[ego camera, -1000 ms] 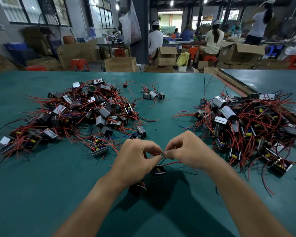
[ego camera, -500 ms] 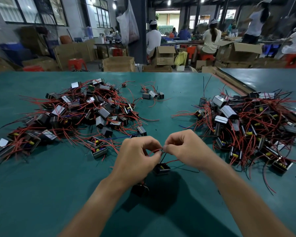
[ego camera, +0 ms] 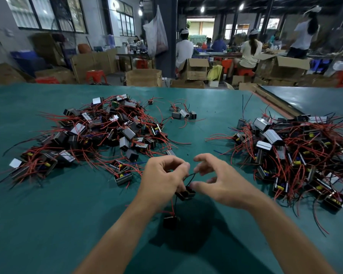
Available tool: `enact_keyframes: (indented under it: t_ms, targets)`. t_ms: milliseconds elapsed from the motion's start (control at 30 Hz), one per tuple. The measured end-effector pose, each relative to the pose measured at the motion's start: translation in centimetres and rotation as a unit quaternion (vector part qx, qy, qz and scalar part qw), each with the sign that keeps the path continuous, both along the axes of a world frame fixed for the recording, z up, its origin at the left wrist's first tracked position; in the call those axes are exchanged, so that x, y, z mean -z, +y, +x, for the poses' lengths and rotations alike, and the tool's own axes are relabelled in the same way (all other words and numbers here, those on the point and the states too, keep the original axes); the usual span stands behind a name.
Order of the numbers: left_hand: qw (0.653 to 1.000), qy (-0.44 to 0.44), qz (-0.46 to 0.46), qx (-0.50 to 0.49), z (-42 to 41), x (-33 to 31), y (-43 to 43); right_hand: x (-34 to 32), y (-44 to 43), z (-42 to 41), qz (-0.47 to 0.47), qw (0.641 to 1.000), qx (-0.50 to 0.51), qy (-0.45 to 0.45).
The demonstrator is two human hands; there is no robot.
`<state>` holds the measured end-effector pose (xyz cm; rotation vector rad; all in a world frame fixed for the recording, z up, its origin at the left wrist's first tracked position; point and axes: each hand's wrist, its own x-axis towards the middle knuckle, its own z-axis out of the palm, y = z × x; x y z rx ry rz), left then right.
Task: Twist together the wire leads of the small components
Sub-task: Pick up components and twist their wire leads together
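My left hand (ego camera: 162, 177) is closed on the thin black and red wire leads (ego camera: 189, 177) of two small black components. One component (ego camera: 185, 193) hangs just under my fingers, between both hands. The other component (ego camera: 170, 222) dangles lower on a red lead, just above the green table (ego camera: 48, 224). My right hand (ego camera: 216, 180) is beside the upper component with its fingers spread apart, and its thumb tip touches or nearly touches the component.
A big pile of components with red leads (ego camera: 99, 133) lies at the left, another pile (ego camera: 297, 153) at the right, and a few loose ones (ego camera: 182, 113) further back. Cardboard boxes (ego camera: 143, 77) and seated people stand beyond the table's far edge.
My right hand has let go of the leads and spread its fingers. The left hand keeps the leads, and both components now hang lower.
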<state>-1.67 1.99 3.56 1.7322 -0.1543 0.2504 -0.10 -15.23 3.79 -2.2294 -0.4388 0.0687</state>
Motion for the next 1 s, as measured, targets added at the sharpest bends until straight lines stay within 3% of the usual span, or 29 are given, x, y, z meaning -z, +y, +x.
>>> enact_keyframes:
  t_ms: [167,367,567,700,833,900,1000]
  targets:
    - [0.991,0.013,-0.131,-0.004,-0.2,-0.9,0.2,0.3,0.8,-0.8,-0.029,0.994,-0.083,0.062]
    - [0.995,-0.009,-0.101,0.026,-0.5,-0.8,-0.3,1.3,2.7,-1.2,-0.088,0.994,-0.063,-0.010]
    - [0.997,-0.019,-0.057,-0.049,0.4,-0.6,0.5,1.1,0.5,0.3,-0.070,0.996,-0.022,0.054]
    - [0.995,0.009,-0.040,-0.088,0.9,-0.3,1.5,-0.7,0.4,0.9,0.124,0.982,0.133,0.053]
    - [0.996,0.021,0.017,-0.089,1.1,0.0,2.2,-7.0,-4.6,3.6,0.257,0.899,0.352,-0.041]
    - [0.994,0.031,0.067,-0.077,0.9,0.1,2.1,-9.6,-7.4,4.7,0.229,0.868,0.433,-0.074]
    - [0.981,0.028,0.172,-0.083,0.9,0.7,1.7,-10.7,-9.2,5.0,0.088,0.870,0.479,-0.078]
